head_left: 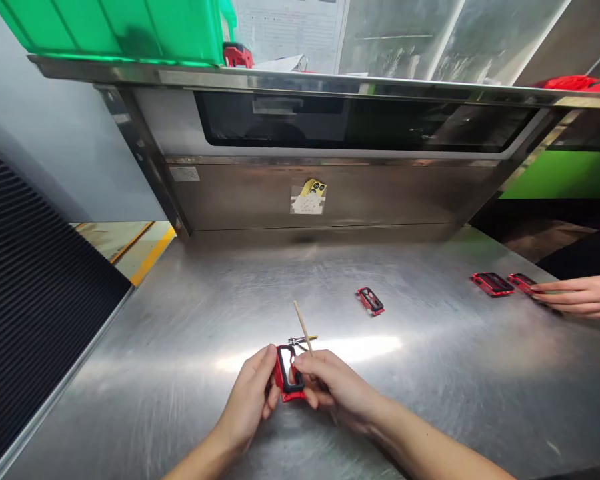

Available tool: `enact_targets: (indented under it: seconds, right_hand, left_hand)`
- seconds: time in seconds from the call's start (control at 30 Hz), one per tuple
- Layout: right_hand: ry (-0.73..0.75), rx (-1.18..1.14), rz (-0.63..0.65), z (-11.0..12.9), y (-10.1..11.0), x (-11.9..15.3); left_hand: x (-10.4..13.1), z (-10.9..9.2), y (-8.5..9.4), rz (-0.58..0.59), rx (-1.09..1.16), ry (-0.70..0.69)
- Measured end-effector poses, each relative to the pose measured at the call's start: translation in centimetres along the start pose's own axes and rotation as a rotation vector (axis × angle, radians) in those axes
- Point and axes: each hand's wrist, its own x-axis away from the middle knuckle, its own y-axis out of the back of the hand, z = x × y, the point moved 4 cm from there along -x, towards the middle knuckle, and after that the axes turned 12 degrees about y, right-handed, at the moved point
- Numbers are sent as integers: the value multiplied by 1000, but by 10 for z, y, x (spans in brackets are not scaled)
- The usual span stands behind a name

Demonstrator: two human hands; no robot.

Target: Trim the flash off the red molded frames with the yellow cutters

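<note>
Between my two hands is a small red plastic frame (293,396) with a black rim round its opening, raised over the steel table. My left hand (253,383) grips its left side, thumb along the edge. On the frame's right side, my right hand (330,380) pinches with thumb and fingers. A thin wooden stick (301,321) also sticks up from my right hand, slanting to the upper left. Just beyond the frame lies a small pair of pliers (300,341) with yellow on a handle, partly hidden by the stick and hand.
Another red-and-black frame (370,301) lies further back on the steel table (155,373). Two more frames (493,284) sit at the right, where a co-worker's hand (585,295) touches one. A green bin (125,30) stands on the shelf above; a black ribbed belt (40,300) runs at left.
</note>
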Motion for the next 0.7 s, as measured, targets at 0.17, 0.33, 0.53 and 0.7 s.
enact_targets:
  seconds: [0.17, 0.33, 0.53, 0.7]
  right_hand:
    - [-46, -30, -3, -1, -3, 1]
    - [-53, -34, -14, -1, -2, 1]
    - [-27, -29, -54, 0, 0, 0]
    - [36, -10, -143, 2, 4, 0]
  left_hand:
    - [0, 1, -2, -19, 33, 55]
    - [1, 0, -2, -13, 69, 77]
    - [2, 2, 0, -14, 21, 31]
    - [6, -2, -4, 36, -158, -112]
